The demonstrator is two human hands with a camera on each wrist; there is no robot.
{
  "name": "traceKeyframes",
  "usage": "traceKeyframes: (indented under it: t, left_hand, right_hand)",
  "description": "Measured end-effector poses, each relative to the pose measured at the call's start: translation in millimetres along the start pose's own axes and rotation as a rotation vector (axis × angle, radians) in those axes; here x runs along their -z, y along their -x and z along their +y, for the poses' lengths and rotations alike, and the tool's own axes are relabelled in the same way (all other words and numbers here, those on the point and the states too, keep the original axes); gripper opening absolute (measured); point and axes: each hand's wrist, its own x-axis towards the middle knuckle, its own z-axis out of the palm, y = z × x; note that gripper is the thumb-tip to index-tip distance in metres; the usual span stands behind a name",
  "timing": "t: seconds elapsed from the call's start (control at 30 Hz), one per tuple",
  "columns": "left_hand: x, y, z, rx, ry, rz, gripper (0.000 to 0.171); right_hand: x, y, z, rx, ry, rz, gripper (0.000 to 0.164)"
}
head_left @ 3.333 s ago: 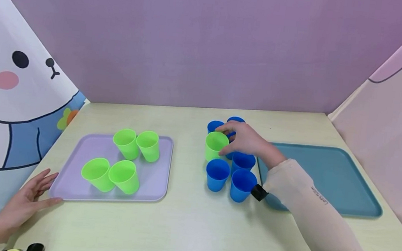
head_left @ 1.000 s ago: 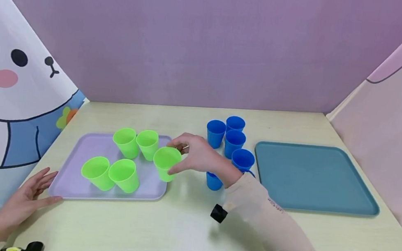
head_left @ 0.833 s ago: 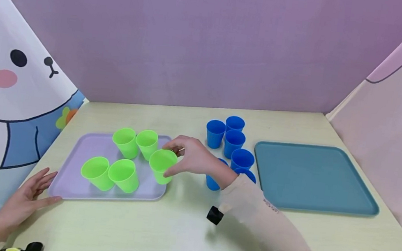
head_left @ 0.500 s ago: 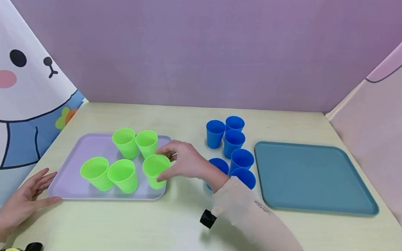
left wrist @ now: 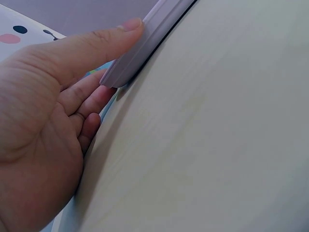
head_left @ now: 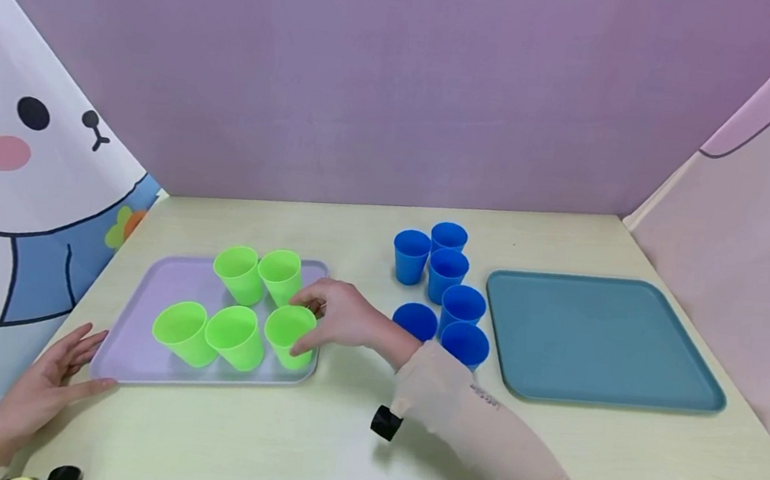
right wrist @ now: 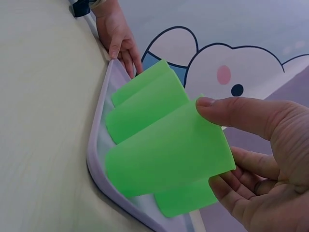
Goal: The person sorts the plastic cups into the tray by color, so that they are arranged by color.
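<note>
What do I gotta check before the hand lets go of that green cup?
1. Grip: ok; the right hand pinches the bright green, tapered plastic cup near its rim.
2. Over the light purple, rectangular plastic tray: ok; the cup's base is inside the edge.
3. Base flat on the tray: cannot tell; the views don't settle whether it touches.
4. Hand on the tray: ok; the left hand is at a near corner, thumb on the edge.
5. Other four green cups safe: ok; all on the tray, mouths up.
6. Six blue, tapered plastic cups on a tray: not ok; all on the pale table.
</note>
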Motion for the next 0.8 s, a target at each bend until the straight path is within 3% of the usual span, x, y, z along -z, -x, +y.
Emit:
traceKeyframes:
  t: [0.8]
  left_hand:
    - [-0.8, -0.7, -1.3, -0.003, -0.007, 0.010, 0.098]
  right_hand:
    - [-9.5, -5.6, 4.9, -0.033, -0.006, 0.005, 0.065]
